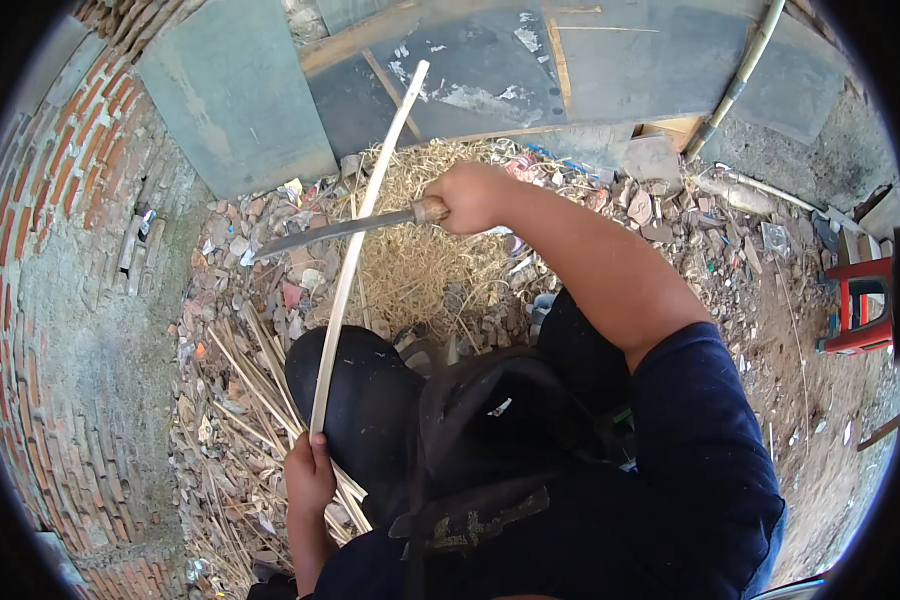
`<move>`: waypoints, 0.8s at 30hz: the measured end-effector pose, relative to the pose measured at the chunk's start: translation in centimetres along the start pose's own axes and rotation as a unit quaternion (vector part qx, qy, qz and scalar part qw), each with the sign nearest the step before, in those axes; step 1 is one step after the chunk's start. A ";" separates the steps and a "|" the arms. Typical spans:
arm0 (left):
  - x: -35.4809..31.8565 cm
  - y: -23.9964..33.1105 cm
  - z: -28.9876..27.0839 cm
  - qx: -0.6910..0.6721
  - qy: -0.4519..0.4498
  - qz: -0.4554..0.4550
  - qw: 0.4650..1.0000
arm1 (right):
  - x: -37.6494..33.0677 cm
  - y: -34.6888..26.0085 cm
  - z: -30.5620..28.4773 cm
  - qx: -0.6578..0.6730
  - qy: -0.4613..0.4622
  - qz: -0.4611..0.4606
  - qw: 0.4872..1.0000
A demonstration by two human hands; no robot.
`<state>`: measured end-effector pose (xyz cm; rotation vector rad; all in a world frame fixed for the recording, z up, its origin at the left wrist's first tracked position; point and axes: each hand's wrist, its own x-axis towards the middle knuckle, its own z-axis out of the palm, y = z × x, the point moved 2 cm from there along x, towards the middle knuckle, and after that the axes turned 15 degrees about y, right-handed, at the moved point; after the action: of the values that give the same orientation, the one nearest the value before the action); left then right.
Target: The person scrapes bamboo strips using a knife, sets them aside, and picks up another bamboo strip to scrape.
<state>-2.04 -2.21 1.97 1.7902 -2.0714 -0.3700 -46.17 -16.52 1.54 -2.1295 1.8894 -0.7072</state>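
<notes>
My left hand [310,474] is closed round the lower end of a long pale strip of split wood or bamboo [346,278]. The strip slants up and away past my left knee, its far end standing in front of the grey panels. My right hand [472,198] grips the wooden handle of a machete [334,231], arm stretched forward. Its blade points left and crosses the strip about midway along; whether the edge touches it, I cannot tell. A pile of curly shavings [420,265] lies on the ground beneath. More pale strips [255,375] lie by my left leg.
A worn brick wall [90,300] runs along the left. Blue-grey panels [235,100] close off the far side, with a pole [735,80] leaning there. Broken brick rubble [650,205] covers the ground. A red plastic stool [858,305] stands at the right.
</notes>
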 end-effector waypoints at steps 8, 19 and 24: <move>-1.3 -0.1 1.1 0.053 0.078 0.031 0.995 | 0.2 -2.7 -1.5 -0.001 -0.023 -0.043 0.999; -1.1 0.5 0.7 0.066 0.062 0.044 0.995 | -1.5 -6.3 -1.3 -0.045 -0.016 -0.115 0.992; -0.5 0.6 0.8 0.084 0.082 0.046 0.992 | 1.1 1.3 -0.8 -0.005 -0.039 0.059 0.998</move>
<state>-2.81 -1.67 1.46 1.7438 -2.1125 -0.0234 -47.60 -17.69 1.92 -2.0013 1.9612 -0.5847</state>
